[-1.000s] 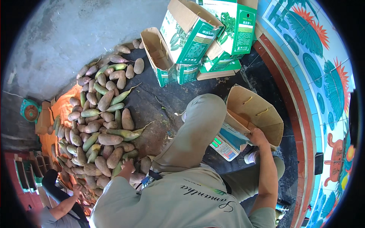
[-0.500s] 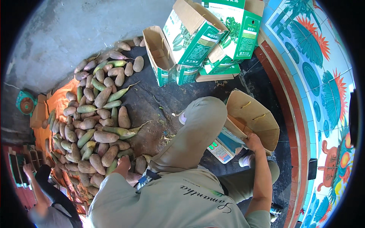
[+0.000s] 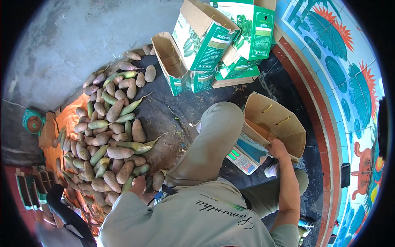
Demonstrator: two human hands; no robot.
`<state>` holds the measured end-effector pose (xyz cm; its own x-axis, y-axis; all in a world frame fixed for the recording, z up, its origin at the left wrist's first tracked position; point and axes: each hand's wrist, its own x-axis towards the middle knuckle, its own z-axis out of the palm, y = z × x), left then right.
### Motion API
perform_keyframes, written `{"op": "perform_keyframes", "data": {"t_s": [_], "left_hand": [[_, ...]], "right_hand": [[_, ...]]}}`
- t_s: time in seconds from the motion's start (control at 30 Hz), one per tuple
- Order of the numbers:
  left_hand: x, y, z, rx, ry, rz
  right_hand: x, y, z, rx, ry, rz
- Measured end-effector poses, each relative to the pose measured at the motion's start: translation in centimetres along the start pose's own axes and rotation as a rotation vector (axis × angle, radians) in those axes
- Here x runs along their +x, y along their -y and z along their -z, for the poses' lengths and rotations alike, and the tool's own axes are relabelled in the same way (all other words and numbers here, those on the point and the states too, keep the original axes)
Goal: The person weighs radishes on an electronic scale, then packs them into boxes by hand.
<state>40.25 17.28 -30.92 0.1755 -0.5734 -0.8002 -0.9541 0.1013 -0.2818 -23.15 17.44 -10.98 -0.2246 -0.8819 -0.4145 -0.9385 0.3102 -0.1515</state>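
My right hand (image 3: 278, 149) is closed around the near edge of an open cardboard carton (image 3: 273, 111), its fingers over the rim. The carton is tilted and stands at a digital scale (image 3: 242, 161) with lit green displays and a keypad. My left hand (image 3: 139, 185) is down at the near right edge of a large pile of radishes (image 3: 119, 152), its fingers curled. What it grips, if anything, is hidden. The radishes are brownish, muddy and thick, with several longer green ones (image 3: 132, 105) among them. My bent knee (image 3: 222, 119) is between the pile and the carton.
Green and white printed cartons (image 3: 205, 39) are stacked at the back, with an open one (image 3: 168, 57) beside them. Orange sheeting (image 3: 68, 115) lies under the pile. Another person (image 3: 61, 230) is at lower left. A red-brown ledge (image 3: 319, 131) and painted tiles (image 3: 349, 90) bound the right.
The view has shifted slightly. My left hand stays at the pile's edge and my right hand still holds the carton. The other person's raised arm has dropped lower.
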Motion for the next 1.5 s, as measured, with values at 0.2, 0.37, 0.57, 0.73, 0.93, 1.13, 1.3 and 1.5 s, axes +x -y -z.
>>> {"op": "perform_keyframes", "data": {"t_s": [0.2,0.37,0.57,0.73,0.93,1.13,1.3,1.5], "left_hand": [[0.8,-1.0,3.2,-0.06,-0.032,-0.01],[1.8,-3.5,9.5,-0.432,-0.427,-0.111],[-0.9,-9.7,23.2,-1.061,-0.849,-0.387],[-12.3,-15.3,36.6,-1.407,-0.884,-0.772],[-21.0,-24.4,41.9,-1.414,-0.54,-1.179],[-19.7,-36.8,39.9,-1.047,-0.511,-1.176],[-21.2,-42.0,35.8,-0.889,-0.588,-1.061],[-18.1,-44.4,34.5,-0.992,-0.444,-1.152]], "right_hand": [[0.6,-1.7,-1.7,-0.039,-0.021,0.013],[0.1,-0.7,-1.0,-0.034,-0.03,0.023],[0.5,-0.9,-2.0,-0.033,-0.068,0.06],[1.4,-1.9,-3.3,-0.047,-0.1,0.076],[0.9,-1.0,-1.9,-0.095,-0.062,0.09],[0.5,-0.2,-1.5,-0.099,-0.065,0.086],[-0.1,0.5,-0.4,-0.085,-0.06,0.064],[0.6,-0.2,-0.9,-0.034,-0.107,0.091]]}}
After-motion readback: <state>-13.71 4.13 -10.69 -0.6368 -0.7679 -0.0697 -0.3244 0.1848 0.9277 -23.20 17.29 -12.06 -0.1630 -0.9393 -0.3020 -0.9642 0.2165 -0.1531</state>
